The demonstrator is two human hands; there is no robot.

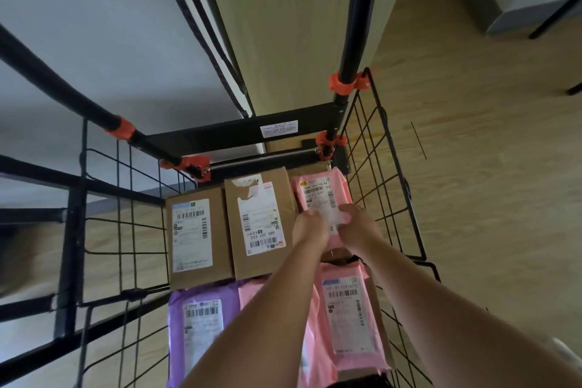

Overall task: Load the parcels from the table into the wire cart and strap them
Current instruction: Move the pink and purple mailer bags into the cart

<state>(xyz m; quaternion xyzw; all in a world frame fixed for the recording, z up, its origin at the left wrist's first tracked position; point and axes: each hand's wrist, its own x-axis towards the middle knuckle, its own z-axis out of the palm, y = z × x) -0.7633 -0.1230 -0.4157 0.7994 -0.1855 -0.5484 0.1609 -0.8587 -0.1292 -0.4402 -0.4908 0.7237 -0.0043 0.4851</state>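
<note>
While both hands reach into the wire cart [389, 164], the far pink mailer [316, 187] lies in the cart's far right corner, beside the right mesh wall and touching the middle carton [261, 198]. Its long axis runs away from the person, toward the handle posts. The left hand [310, 228] and right hand [357, 225] meet at its near end, directly over the white label. The fingers of both are curled down onto the mailer and appear to pinch that end. The rest of the mailer lies straight ahead of the fingertips. Neither hand is clearly nearer, and the right hand is on the wall side.

Other parcels are already loaded. The left carton [195, 271] lies beside the middle one, with a purple mailer [176, 324] and a near pink mailer [343, 346] in the front row.

The middle carton's label reads "680 Z01 E03", inverted to the viewer. The far pink mailer's label shows "94"; its other lines are too small to read. All labels carry barcodes.

Dark elastic cords [201, 25] hang from above, clear of the load. By this evidence strapping is not yet done, and the coming move is judged to be seating this mailer flat.
</note>
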